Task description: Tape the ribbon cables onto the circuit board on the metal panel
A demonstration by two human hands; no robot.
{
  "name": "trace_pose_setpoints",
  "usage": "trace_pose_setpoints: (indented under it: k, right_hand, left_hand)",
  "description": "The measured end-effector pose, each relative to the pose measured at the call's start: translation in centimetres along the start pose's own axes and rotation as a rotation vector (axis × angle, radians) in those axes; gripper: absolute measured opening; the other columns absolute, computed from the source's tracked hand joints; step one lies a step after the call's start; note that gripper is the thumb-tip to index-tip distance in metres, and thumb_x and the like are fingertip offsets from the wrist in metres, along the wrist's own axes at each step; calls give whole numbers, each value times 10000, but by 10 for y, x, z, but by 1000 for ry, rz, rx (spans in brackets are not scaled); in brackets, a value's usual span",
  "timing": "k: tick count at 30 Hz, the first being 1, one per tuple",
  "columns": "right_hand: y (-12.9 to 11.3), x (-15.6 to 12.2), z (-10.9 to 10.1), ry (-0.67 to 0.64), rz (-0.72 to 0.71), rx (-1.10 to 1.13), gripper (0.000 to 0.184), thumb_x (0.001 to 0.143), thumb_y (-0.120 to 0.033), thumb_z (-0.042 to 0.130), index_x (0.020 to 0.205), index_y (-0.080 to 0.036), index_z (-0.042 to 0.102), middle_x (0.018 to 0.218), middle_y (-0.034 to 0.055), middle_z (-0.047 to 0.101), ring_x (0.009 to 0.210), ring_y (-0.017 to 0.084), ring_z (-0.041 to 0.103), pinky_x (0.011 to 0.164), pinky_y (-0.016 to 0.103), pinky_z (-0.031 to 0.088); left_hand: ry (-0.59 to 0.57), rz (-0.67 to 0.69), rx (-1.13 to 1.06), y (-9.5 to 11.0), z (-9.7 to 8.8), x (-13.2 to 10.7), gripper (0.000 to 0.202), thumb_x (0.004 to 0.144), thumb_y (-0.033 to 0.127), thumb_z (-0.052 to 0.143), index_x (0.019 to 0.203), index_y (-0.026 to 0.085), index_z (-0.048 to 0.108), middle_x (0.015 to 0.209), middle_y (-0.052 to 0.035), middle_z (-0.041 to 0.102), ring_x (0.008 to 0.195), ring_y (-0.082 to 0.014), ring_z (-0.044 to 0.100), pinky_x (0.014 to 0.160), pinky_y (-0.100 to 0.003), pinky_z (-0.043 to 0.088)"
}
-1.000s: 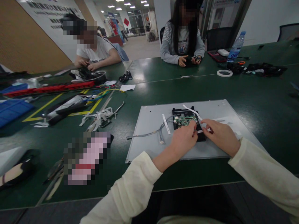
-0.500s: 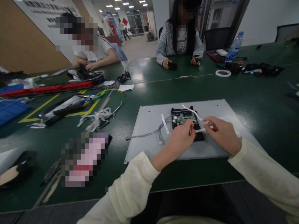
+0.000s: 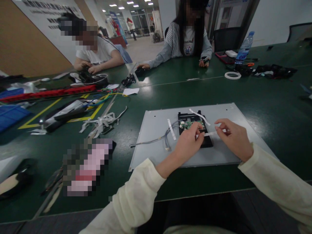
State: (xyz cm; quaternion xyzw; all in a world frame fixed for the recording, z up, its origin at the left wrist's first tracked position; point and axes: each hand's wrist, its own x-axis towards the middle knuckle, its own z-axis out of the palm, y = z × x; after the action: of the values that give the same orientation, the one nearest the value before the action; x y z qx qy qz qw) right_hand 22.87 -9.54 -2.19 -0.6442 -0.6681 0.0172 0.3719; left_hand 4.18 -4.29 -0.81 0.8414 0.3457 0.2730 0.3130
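A short strip of white tape (image 3: 210,133) stretches between my two hands, over a black plastic frame (image 3: 207,141) with a green circuit board (image 3: 185,125). My left hand (image 3: 188,143) pinches its left end, partly covering the board. At its right end are the bent fingers of my right hand (image 3: 233,138), closed on it. The frame lies on a grey metal panel (image 3: 151,156). Another white tape strip (image 3: 200,116) crosses the frame's top right corner, and one more piece of tape (image 3: 172,129) lies near grey cables (image 3: 161,139) on the left.
Crumpled white strips (image 3: 103,123) and a phone (image 3: 94,165) lie left of the panel on the green table (image 3: 165,92). A white tape roll (image 3: 232,75) and a water bottle (image 3: 245,48) stand farther right. Two people sit across the table.
My right fingertips have come away from the curved strip, whose end now lies apart from them. More of the strip between my hands shows. A person opposite has moved a dark object leftward.
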Motion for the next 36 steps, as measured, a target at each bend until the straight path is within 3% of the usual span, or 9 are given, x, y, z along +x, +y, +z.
trace_pose_setpoints:
  k: [5,14,22,25,30,33,36]
  right_hand:
    - [2,0,0,-10,0,11,204,883,-303,475,1023,-201,583,710,5,599,608,135,579,595,246,453]
    - [3,0,6,-144,-47,-73,194,885,-263,472,1034,-191,574,813,24,646,675,155,600,629,270,425]
    - [3,1,7,-113,-5,20,209,868,-325,511,989,-184,607,757,19,591,641,142,568,612,270,439]
    - [0,3,2,-45,143,244,192,848,-344,552,962,-205,620,729,-8,549,552,101,526,535,242,421]
    - [5,12,-7,159,458,1018,154,803,-314,631,939,-242,616,723,-58,437,457,17,377,439,169,362]
    - [11,17,-10,188,594,1315,132,779,-270,666,898,-221,637,697,-67,394,464,0,326,416,130,326]
    - [15,19,-9,197,679,1417,132,767,-258,683,876,-191,652,700,-62,417,468,-5,314,400,113,319]
  left_hand:
    - [60,-19,-73,0,-2,0,149,899,237,437,1044,206,458,733,31,575,593,-109,538,591,-230,400]
    - [-32,-25,336,3,1,-2,230,886,206,418,1108,187,473,723,2,614,583,-150,584,521,-242,334]
    - [-19,-35,345,3,2,-2,253,902,346,459,1093,182,474,735,-1,635,636,-167,626,538,-242,371]
    - [24,-19,288,3,-1,-3,266,917,360,435,1118,186,453,745,9,642,622,-150,613,550,-241,381]
    - [56,22,243,5,-7,-6,259,936,350,392,1102,165,465,745,4,643,569,-118,574,525,-227,356]
    - [-59,92,375,7,-9,-8,281,938,394,380,917,167,544,709,-11,632,592,-132,582,526,-232,347]
    - [-210,187,506,9,-8,-9,328,914,451,417,850,165,565,773,-39,650,648,-162,606,513,-243,341]
